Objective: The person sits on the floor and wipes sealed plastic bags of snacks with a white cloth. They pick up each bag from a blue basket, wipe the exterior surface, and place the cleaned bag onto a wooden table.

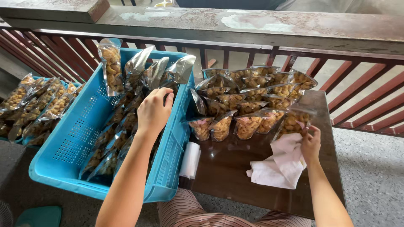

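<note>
The left hand [153, 111] reached into the perforated blue plastic crate [71, 138], its fingers curled down among the silver-backed clear pouches of golden snack pieces [126, 122] standing in a row there; whether it had closed on one could not be told, since the fingertips were hidden. The right hand [310, 143] pinched the edge of one filled clear pouch [292, 122] at the near right end of the rows on the dark brown glossy worktop [227, 168], with a crumpled white cloth [280, 164] caught under the same hand. To do this well, a pouch would best be taken by its sealed top and lifted straight up, so that its neighbours stay standing. The left forearm stretched forward with the wrist bent down; the right arm was angled inward, elbow low.
</note>
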